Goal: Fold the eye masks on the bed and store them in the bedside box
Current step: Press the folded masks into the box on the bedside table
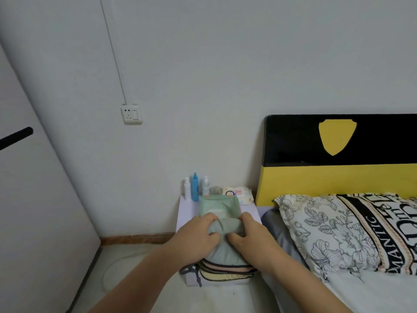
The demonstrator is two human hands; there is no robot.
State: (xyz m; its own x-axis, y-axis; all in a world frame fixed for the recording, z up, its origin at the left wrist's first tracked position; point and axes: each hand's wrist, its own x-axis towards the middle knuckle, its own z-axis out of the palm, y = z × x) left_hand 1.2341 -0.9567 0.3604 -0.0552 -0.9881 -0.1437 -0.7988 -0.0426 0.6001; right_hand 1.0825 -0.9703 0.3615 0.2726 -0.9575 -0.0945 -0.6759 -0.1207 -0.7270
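Observation:
A stack of folded eye masks in pink, yellow and grey-green lies on the white bedside table. My left hand and my right hand both grip the top grey-green eye mask, bunching its far end. Just beyond my hands stands a soft green fabric box, its top open. Black edging and a grey strap show at the stack's front left.
Bottles and a tissue pack stand at the back of the table against the wall. To the right is the bed with a patterned pillow and a black-and-yellow headboard. A wall socket is up left.

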